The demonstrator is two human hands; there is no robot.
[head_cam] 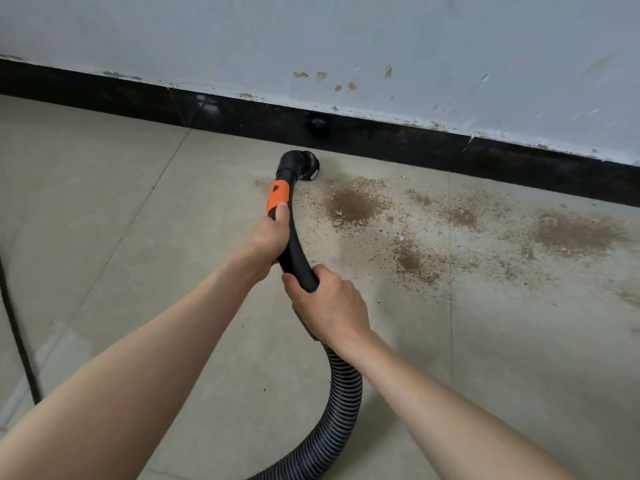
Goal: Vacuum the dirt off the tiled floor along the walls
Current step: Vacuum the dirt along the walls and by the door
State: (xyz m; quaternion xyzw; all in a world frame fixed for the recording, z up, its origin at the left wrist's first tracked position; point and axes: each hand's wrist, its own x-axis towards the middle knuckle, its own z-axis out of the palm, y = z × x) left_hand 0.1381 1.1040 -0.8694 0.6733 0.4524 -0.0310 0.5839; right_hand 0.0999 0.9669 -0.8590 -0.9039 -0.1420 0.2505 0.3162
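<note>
Head view, near to far. A ribbed black vacuum hose (341, 410) curves up from the bottom edge over the beige tiled floor (138, 202), whose grout lines run toward the wall. The right hand (329, 306) is clenched around the lower end of the curved black handle tube (294, 244), where the hose joins it; the left hand (270, 237) grasps the same tube higher up, its thumb just below an orange collar (278, 197). At the far end, a black elbow carries a round brush nozzle (308, 168) set down on the floor just beside the black skirting board (381, 136). Brown dirt (353, 202) lies scattered in several patches to the right of the nozzle (the densest patch is nearest it), spreading along the skirting toward the right edge. A black cable (19, 341) crosses the floor at far left. Above the skirting rises a pale grey wall (311, 36), scuffed and marked with small brown spots (322, 76).
</note>
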